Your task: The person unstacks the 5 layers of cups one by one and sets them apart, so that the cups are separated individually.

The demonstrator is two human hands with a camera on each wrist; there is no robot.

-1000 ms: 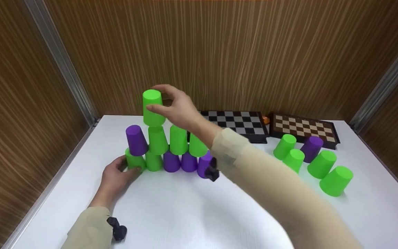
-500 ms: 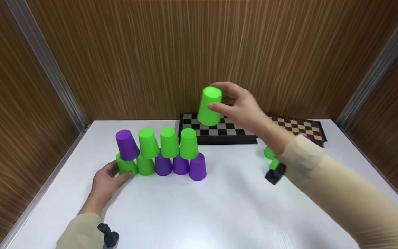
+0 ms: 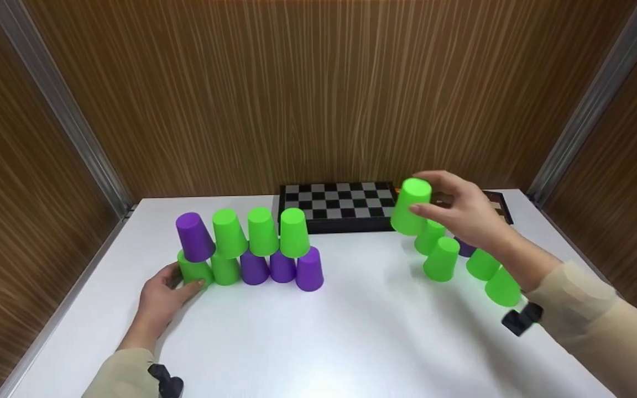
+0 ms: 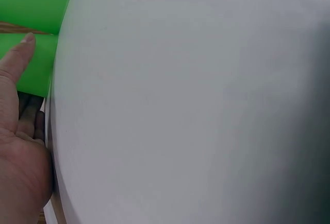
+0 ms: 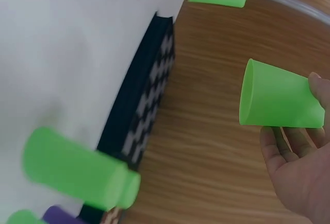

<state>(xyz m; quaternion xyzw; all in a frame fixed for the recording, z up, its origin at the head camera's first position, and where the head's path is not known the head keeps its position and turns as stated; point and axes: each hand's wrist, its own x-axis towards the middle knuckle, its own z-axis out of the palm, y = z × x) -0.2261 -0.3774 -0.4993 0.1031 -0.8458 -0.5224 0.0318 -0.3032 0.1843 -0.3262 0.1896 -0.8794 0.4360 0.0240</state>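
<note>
My right hand (image 3: 465,213) holds an upside-down green cup (image 3: 410,209) in the air above the right side of the table, thumb on its near side; in the right wrist view that cup (image 5: 281,95) lies between thumb and fingers. My left hand (image 3: 158,301) grips the leftmost green cup (image 3: 192,272) of the bottom row, with its thumb (image 4: 19,56) across the front. This row continues with another green cup (image 3: 225,271) and three purple cups (image 3: 309,271). On top stand a slightly tilted purple cup (image 3: 196,237) and three green cups (image 3: 263,232).
Several upside-down cups stand on the right, among them a green cup (image 3: 442,260) and a partly hidden purple cup (image 3: 465,247). A black-and-grey chessboard (image 3: 338,204) lies at the back of the white table (image 3: 318,337). A brown board (image 3: 499,205) is mostly behind my right hand.
My right hand has carried the green cup from above the stacked rows to the right, and lower, near the loose cups. My left hand keeps its grip on the bottom left cup.
</note>
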